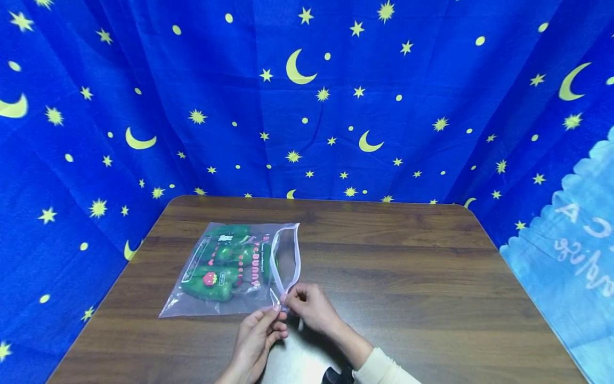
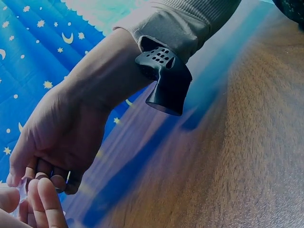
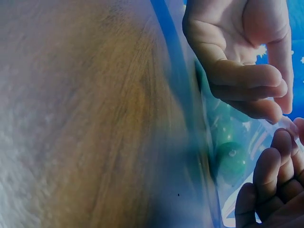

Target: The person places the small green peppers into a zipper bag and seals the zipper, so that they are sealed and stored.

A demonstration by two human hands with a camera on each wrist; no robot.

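A clear zip bag (image 1: pixel 247 304) with pink print and a strawberry picture lies on the table's left half. Inside it are several glossy green bell peppers (image 1: pixel 206 285), partly covered by the print. The bag's white-edged mouth (image 1: pixel 298 250) faces right and gapes along its far part. At the near corner of that mouth, my left hand (image 1: pixel 256 338) pinches the bag between thumb and forefinger. Right beside it, my right hand (image 1: pixel 314 306) pinches the zip edge. In the right wrist view, fingers of both hands meet at the plastic, with green peppers (image 3: pixel 230 159) behind.
The brown wooden table (image 1: pixel 408 277) extends to the right of the bag. A blue curtain (image 1: pixel 336 106) with moons and stars hangs behind and at the sides. A light blue cloth (image 1: pixel 575 256) hangs at the right. A black wrist mount (image 2: pixel 168 85) sits on the right forearm.
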